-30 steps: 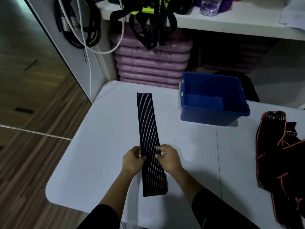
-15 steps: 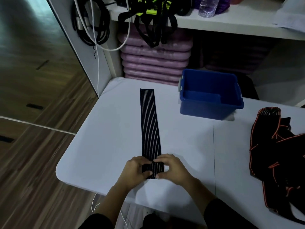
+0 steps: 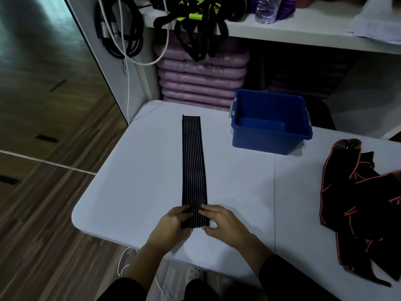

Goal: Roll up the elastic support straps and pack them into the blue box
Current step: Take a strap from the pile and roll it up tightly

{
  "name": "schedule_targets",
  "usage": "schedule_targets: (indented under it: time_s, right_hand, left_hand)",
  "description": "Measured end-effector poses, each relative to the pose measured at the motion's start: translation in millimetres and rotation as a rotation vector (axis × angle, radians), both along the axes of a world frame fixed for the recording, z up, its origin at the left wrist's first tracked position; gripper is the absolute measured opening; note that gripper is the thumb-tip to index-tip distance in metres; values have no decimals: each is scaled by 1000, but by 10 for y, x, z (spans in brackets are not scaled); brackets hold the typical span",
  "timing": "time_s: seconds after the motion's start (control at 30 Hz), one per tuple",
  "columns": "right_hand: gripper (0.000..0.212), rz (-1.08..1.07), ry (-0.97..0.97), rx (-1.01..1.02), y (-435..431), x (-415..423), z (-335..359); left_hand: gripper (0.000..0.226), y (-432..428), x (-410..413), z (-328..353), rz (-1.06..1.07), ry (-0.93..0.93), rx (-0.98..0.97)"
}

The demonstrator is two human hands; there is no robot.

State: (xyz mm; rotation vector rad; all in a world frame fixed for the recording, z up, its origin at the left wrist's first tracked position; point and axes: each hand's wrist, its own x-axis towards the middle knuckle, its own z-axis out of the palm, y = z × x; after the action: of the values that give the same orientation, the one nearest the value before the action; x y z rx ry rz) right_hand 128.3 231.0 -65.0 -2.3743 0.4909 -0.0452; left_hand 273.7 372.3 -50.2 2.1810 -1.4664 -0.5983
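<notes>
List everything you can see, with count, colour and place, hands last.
white table: one, white, middle of the view
black striped elastic strap: one, black with pale stripes, flat on the table
blue plastic box: one, blue, on the table right of the strap's far end
heap of black orange-edged straps: one, black and orange, table's right side
stack of purple mats: one, purple, under the white shelf
clear plastic bottle: one, clear, on the shelf
bunch of black hanging straps: one, black and neon yellow, off the shelf
left hand: one, grips the strap's near end
right hand: one, pinches the same end
</notes>
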Motion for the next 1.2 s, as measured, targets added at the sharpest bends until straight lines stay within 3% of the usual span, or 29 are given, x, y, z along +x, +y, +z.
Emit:
schedule_targets:
  time_s: [0.13,0.23,0.33,0.43,0.5,0.57,0.67,0.77,0.87,1.0,1.2]
  right_hand:
    - [32,-51,-59,37,-2,18,26]
    - [23,-160,-64,99,-32,93,80]
    - [23,-294,-45,200,-61,209,114]
    - [15,-398,-60,177,-68,335,54]
    - [23,-435,-84,161,-78,380,10]
    - [38,-394,-113,137,-108,383,-35]
    - [28,-300,-134,121,-163,371,-61]
    - [45,-202,-64,165,-237,322,-75]
    - [59,-70,-20,75,-310,289,-73]
    - [47,-69,-32,55,-364,303,-43]
    - [26,-224,-61,214,-460,505,145]
  left_hand:
    - [48,-34,7,78,-1,40,-56]
    - [36,-116,45,110,81,40,-67]
    - [26,-234,79,84,223,96,-71]
    - [34,-325,92,51,309,133,-83]
    - [38,-356,124,31,350,152,-107]
    - [37,-368,171,-8,342,150,-121]
    - [31,-365,253,-53,278,127,-156]
    - [51,-319,300,-72,119,73,-164]
    - [66,-281,378,-119,-28,-17,-108]
    - [59,-324,455,-105,-64,-19,-69]
    - [37,-484,572,60,160,163,-120]
